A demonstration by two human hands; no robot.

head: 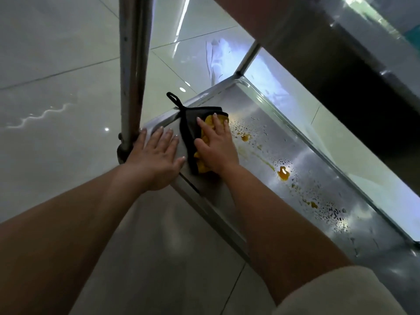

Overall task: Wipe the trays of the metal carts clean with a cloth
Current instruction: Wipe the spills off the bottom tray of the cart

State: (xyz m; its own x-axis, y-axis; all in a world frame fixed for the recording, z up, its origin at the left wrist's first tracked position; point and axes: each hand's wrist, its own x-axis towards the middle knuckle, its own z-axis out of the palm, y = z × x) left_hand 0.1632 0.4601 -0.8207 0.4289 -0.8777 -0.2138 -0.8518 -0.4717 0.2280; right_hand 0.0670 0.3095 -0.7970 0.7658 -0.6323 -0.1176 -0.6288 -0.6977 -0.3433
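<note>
Clearly the wiping is only begun. In the head view the right hand (216,146) presses flat, fingers spread, on the yellow-and-black cloth (200,133) at the near corner of the cart's lower tray (318,160). The left hand (156,155) rests open on the tray's corner beside the upright post (131,64). Orange spills (283,173) and water droplets (331,210) lie unwiped along the rest of the tray.

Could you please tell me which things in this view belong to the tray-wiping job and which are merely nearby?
Belong to the job:
- cloth, yellow with black edging, under the right hand
- lower tray, wet, with orange spills
- left hand, flat on the tray's corner

Merely nearby:
- cart post
- tiled floor
- upper shelf
</note>
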